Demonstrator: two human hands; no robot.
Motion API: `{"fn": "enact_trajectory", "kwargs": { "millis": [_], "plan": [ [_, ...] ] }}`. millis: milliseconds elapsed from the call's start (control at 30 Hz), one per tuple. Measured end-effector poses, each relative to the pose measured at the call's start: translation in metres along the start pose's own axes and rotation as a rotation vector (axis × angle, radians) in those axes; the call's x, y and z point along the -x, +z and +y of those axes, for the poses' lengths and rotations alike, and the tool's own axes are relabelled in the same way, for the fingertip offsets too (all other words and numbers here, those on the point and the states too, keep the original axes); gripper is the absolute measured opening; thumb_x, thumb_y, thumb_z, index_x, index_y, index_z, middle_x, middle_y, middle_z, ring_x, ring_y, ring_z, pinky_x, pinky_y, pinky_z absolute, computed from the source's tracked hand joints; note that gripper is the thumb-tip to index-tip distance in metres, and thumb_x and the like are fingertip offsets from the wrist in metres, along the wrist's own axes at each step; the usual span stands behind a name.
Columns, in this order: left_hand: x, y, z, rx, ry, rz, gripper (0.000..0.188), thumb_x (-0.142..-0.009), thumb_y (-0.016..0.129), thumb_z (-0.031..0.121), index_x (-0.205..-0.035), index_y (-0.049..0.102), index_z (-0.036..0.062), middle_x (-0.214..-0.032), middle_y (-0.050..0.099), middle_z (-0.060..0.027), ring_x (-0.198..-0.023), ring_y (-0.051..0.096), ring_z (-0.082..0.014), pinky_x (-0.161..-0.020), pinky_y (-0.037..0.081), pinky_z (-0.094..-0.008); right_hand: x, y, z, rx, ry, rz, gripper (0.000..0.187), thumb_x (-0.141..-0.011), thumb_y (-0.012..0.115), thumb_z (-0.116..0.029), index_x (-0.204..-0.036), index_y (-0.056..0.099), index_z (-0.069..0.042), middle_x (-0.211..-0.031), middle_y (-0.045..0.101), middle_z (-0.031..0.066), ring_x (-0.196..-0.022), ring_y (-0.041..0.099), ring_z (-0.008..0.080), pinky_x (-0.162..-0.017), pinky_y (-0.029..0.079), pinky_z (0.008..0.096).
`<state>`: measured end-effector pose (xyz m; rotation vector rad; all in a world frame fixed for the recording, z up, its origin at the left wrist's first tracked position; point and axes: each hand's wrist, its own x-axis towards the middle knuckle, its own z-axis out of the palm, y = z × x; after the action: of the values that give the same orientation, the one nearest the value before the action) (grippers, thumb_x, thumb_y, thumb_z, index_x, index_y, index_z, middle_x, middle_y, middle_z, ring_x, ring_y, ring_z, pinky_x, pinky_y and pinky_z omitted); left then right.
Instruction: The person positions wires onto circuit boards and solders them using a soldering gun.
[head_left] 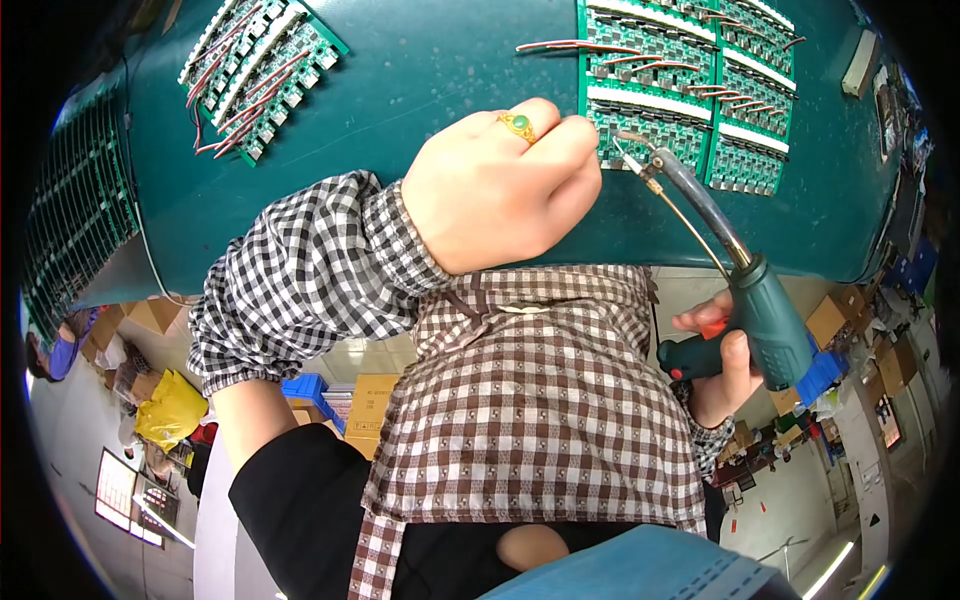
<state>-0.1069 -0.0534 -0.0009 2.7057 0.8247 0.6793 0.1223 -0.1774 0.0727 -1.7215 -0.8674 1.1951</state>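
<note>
My right hand (722, 375) is wrapped round the grip of a dark green soldering gun (772, 320), with a finger near its red trigger. The gun's bent metal tube and thin solder feed reach up and left, and the tip sits over the near left edge of a green circuit board panel (655, 115). Beside that tip my left hand (505, 190) is closed, knuckles up, with a green-stoned ring on one finger. Its fingertips are hidden behind the hand, so what they pinch cannot be seen. Red and white wires (560, 46) stick out from the panel.
Another panel of boards with wires (255, 85) lies at the far left of the dark green table (430, 60). A rack of boards (80, 210) stands beyond the table's left edge. A pale block (860, 63) rests at the far right. Cardboard boxes (371, 405) are below the table.
</note>
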Motion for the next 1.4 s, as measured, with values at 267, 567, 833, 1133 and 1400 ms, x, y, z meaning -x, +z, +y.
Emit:
{"fn": "enact_trajectory", "kwargs": {
  "millis": [267,567,833,1133,1400],
  "plan": [
    [0.0000,0.0038,0.0029,-0.005,-0.007,0.048,0.026,-0.063,0.063,0.005,-0.088,0.062,-0.0014,-0.084,0.054,-0.0081,-0.071,0.055,-0.0167,-0.051,0.045,-0.0233,0.0018,-0.0028,0.0006,0.019,-0.002,-0.004,0.048,-0.082,0.058,-0.028,-0.110,0.048,0.009,-0.086,0.055,0.0162,-0.072,0.059,0.0236,-0.062,0.055,0.0379],
    [0.0001,0.0003,0.0002,0.042,-0.019,0.007,0.026,-0.063,0.062,0.004,-0.089,0.062,-0.0022,-0.085,0.054,-0.0088,-0.070,0.055,-0.0172,-0.050,0.044,-0.0236,0.0010,-0.0022,0.0019,0.018,-0.033,-0.035,0.047,-0.082,0.058,-0.026,-0.109,0.048,0.011,-0.086,0.056,0.0170,-0.072,0.059,0.0241,-0.063,0.055,0.0381],
    [0.0001,-0.0002,-0.0002,0.050,-0.030,-0.008,0.028,-0.062,0.062,0.005,-0.089,0.061,-0.0026,-0.085,0.053,-0.0093,-0.070,0.055,-0.0179,-0.051,0.045,-0.0241,-0.0006,0.0004,-0.0026,-0.011,0.005,-0.036,0.039,-0.078,0.063,-0.018,-0.104,0.054,0.009,-0.083,0.059,0.0152,-0.072,0.060,0.0240,-0.069,0.052,0.0369],
    [-0.0004,0.0003,-0.0010,0.053,-0.023,-0.001,0.027,-0.063,0.062,0.004,-0.089,0.061,-0.0028,-0.084,0.053,-0.0088,-0.070,0.055,-0.0181,-0.051,0.045,-0.0248,-0.0008,-0.0020,0.0001,0.009,-0.020,-0.067,0.038,-0.079,0.063,-0.016,-0.105,0.054,0.009,-0.083,0.058,0.0145,-0.072,0.059,0.0227,-0.068,0.053,0.0377],
    [-0.0004,0.0012,-0.0012,0.060,-0.021,0.005,0.026,-0.064,0.062,0.004,-0.089,0.060,-0.0029,-0.083,0.052,-0.0086,-0.070,0.054,-0.0182,-0.051,0.045,-0.0252,-0.0008,-0.0010,0.0009,-0.012,-0.012,-0.067,0.039,-0.079,0.064,-0.016,-0.106,0.052,0.009,-0.080,0.057,0.0129,-0.072,0.057,0.0198,-0.068,0.055,0.0378]
  ]
}}
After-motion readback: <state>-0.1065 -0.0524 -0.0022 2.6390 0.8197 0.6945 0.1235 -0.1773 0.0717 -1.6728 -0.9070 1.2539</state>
